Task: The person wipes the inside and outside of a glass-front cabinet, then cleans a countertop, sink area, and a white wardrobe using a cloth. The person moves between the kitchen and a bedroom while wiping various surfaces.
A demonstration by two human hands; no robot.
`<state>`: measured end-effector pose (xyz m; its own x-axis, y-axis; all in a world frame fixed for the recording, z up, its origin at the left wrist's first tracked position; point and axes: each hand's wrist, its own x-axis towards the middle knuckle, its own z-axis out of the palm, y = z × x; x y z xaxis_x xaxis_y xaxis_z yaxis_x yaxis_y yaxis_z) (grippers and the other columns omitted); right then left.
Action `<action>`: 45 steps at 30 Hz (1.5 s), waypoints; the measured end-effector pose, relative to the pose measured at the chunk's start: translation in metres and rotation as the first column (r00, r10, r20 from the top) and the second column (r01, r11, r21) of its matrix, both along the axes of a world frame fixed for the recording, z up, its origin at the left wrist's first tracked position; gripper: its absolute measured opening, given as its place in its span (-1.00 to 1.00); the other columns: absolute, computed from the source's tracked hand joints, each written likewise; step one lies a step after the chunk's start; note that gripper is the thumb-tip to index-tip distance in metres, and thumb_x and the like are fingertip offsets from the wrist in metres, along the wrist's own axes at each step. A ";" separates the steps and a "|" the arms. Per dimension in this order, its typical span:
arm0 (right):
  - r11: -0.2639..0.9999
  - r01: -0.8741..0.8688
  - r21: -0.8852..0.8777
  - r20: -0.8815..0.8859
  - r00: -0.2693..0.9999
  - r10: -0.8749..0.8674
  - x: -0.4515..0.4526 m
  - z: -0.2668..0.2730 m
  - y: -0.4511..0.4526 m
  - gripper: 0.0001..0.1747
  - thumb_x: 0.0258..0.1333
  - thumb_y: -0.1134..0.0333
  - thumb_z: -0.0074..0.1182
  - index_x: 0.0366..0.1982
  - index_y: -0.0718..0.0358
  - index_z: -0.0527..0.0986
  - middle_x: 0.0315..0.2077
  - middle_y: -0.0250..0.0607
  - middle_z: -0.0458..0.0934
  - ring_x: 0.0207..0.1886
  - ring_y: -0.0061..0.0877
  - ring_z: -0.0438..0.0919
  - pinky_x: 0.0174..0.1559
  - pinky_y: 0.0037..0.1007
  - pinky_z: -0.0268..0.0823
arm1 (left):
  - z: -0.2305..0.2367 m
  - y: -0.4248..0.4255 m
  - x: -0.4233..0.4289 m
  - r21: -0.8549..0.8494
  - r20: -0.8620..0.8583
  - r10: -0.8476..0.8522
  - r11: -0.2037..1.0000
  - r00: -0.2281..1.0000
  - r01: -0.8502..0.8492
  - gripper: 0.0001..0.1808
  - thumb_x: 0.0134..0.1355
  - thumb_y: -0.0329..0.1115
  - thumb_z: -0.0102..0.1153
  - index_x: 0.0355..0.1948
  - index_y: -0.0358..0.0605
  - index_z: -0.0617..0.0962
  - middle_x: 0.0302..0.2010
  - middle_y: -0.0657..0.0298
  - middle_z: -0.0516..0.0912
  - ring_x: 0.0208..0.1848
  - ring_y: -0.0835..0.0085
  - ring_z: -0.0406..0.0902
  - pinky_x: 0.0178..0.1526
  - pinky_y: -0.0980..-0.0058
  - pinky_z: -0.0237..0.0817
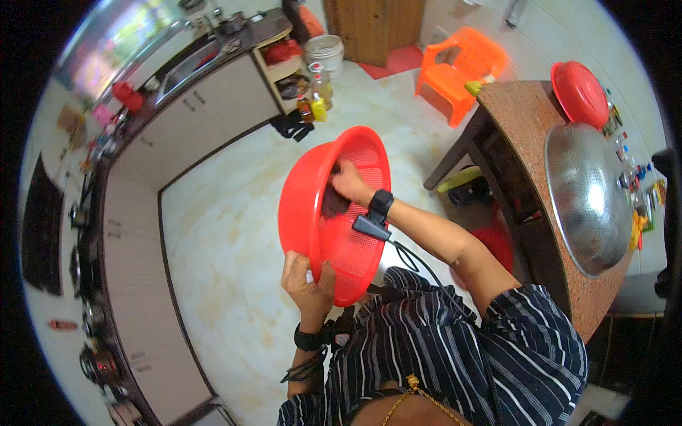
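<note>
A red plastic colander (298, 197) is tilted on its side in front of me, its opening turned to the right. My left hand (309, 282) grips its near rim, the thumb over the edge. Inside the colander, my right hand (349, 182) is closed at a dark brown item (334, 202), perhaps a cloth or scrubber; its kind cannot be told. The fingertips are partly hidden. Each wrist wears a black strap, and a black device with a cable hangs by the right one.
A stone-topped table (525, 128) at the right bears a large metal colander (589, 197) and a red basin (581, 93). An orange plastic chair (461, 64) stands behind it. Kitchen counters with a sink (189, 66) curve along the left. Bottles (319, 88) stand on the floor.
</note>
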<state>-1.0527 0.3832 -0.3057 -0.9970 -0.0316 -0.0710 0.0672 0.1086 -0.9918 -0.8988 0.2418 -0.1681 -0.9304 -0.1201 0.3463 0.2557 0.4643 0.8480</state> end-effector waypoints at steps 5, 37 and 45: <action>0.894 -0.414 -0.173 0.479 0.758 0.443 -0.002 -0.043 0.043 -0.78 -0.01 0.48 0.02 -0.25 0.34 0.47 -0.43 -0.11 0.58 -0.36 -0.45 0.53 -0.30 -0.35 0.41 | -0.010 0.062 -0.088 0.019 -0.036 0.049 0.999 0.998 -0.048 -0.82 -0.08 -0.56 0.19 -0.58 -0.21 0.40 -0.54 0.20 0.39 -0.48 0.28 0.35 -0.41 0.43 0.19; 0.831 -0.450 -0.327 0.185 0.832 0.523 -0.698 -0.008 0.436 -0.54 0.07 0.38 0.01 0.05 0.33 0.36 -0.14 -0.18 0.56 -0.14 -0.48 0.52 -0.10 -0.37 0.40 | -0.088 0.406 -0.871 -0.069 -0.090 0.014 0.997 0.996 -0.020 -0.87 0.05 -0.48 0.16 -0.46 -0.24 0.43 -0.41 0.15 0.47 -0.39 0.25 0.43 -0.29 0.34 0.30; 0.975 0.010 -0.221 0.673 0.725 0.145 -0.688 -0.022 0.581 -0.62 0.01 0.27 0.08 -0.12 0.32 0.47 -0.25 -0.12 0.59 -0.33 -0.40 0.60 -0.27 -0.34 0.49 | -0.104 0.413 -0.950 0.668 0.198 -0.002 0.732 0.980 -0.134 -0.84 0.10 -0.45 0.05 -0.28 -0.24 0.45 -0.24 0.18 0.51 -0.27 0.45 0.45 -0.22 0.45 0.37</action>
<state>-1.7408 0.9646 -0.3277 -0.6743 -0.1875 -0.7142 0.7327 -0.0502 -0.6787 -1.8491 0.6547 -0.2718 -0.9464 -0.3225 -0.0165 0.0644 -0.2386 0.9690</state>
